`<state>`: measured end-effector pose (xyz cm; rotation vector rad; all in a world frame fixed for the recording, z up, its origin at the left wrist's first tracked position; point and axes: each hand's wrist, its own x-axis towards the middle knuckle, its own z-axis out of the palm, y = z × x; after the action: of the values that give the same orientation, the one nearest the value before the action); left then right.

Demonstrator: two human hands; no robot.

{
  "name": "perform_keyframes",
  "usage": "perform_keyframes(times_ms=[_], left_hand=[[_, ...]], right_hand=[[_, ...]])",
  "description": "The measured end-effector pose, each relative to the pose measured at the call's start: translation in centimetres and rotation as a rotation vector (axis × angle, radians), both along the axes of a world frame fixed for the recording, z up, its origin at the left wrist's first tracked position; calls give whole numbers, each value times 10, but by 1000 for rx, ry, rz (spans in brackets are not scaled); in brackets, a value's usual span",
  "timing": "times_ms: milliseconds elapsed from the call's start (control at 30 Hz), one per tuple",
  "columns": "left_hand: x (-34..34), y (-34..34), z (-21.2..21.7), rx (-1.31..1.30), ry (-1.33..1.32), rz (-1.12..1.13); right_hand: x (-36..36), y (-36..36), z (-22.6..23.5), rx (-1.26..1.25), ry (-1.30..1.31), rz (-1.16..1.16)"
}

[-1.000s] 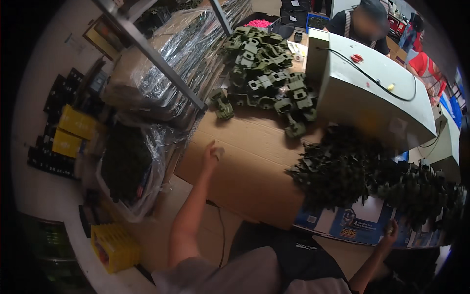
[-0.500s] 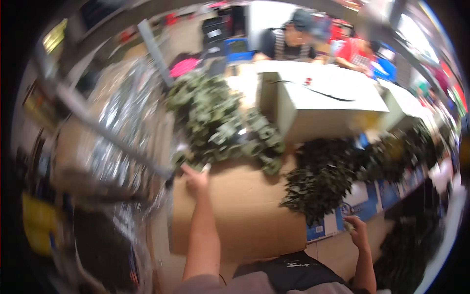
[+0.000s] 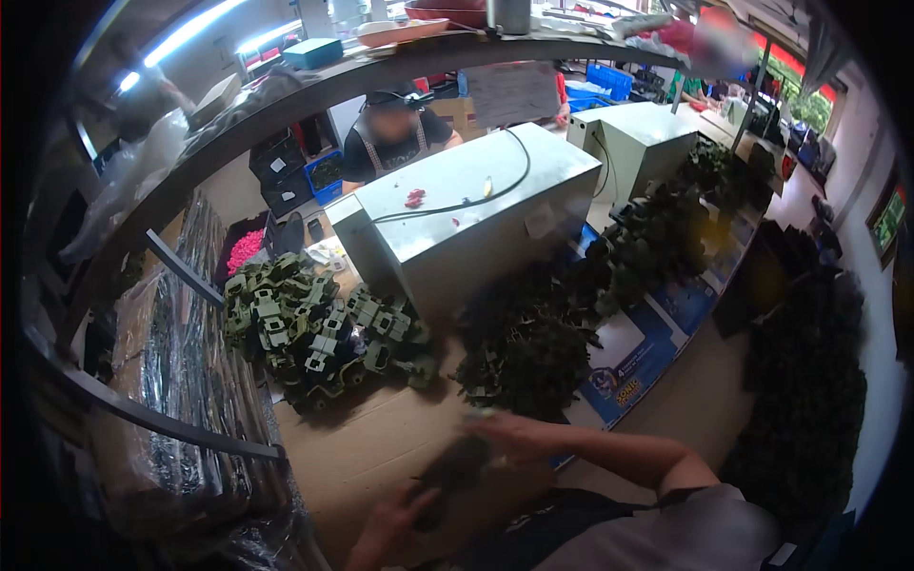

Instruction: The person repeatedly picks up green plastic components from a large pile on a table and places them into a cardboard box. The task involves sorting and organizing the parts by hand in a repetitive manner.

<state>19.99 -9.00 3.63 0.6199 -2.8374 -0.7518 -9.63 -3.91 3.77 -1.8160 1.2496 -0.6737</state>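
Observation:
Over the cardboard in front of me is a dark green part (image 3: 455,468), blurred by motion, so its exact shape cannot be made out. My left hand (image 3: 395,519) is closed on its near end. My right hand (image 3: 514,438) is at its far end, with fingers reaching left; they are smeared, and I cannot tell whether they grip it. Pale wraps seem to cover some right fingertips. Beyond my hands lies a heap of olive-green moulded plastic parts (image 3: 328,328). A darker heap of small green parts (image 3: 528,347) sits to its right.
A brown cardboard sheet (image 3: 352,452) covers the worktop. Behind the heaps stand a large white metal box (image 3: 466,205) with a black cable and a second box (image 3: 638,133). Plastic-wrapped cartons (image 3: 181,381) and a metal rail (image 3: 181,423) border the left. A co-worker (image 3: 390,138) sits opposite.
My left hand has come back from the olive-green heap and now holds a dark green part. My right hand has moved left to meet it. The view has turned and shifted.

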Motion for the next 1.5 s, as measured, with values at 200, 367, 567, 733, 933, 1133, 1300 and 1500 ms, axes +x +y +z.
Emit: perform_keyframes(times_ms=[200, 367, 567, 733, 933, 1133, 1300, 1500], left_hand=[[-48, 40, 28, -393, -93, -213], [-94, 83, -51, 436, 579, 609], [-149, 122, -54, 953, 652, 600], [-94, 136, -86, 618, 682, 742], [-58, 118, -35, 1125, 989, 853], [-84, 112, -61, 1654, 1362, 585], [-132, 90, -52, 1695, 1355, 660], [-107, 58, -122, 1911, 1007, 544]], right_hand=[[-32, 21, 3, 301, 1, 358], [-39, 70, -59, 476, -880, -84], [-26, 94, -73, 178, -509, -128], [-29, 96, -79, 102, -475, -251], [-10, 49, -138, 389, 62, -263], [-42, 52, -163, -28, 183, -236], [-102, 70, -189, -131, 646, -490], [-98, 61, -202, 3, 564, -543]])
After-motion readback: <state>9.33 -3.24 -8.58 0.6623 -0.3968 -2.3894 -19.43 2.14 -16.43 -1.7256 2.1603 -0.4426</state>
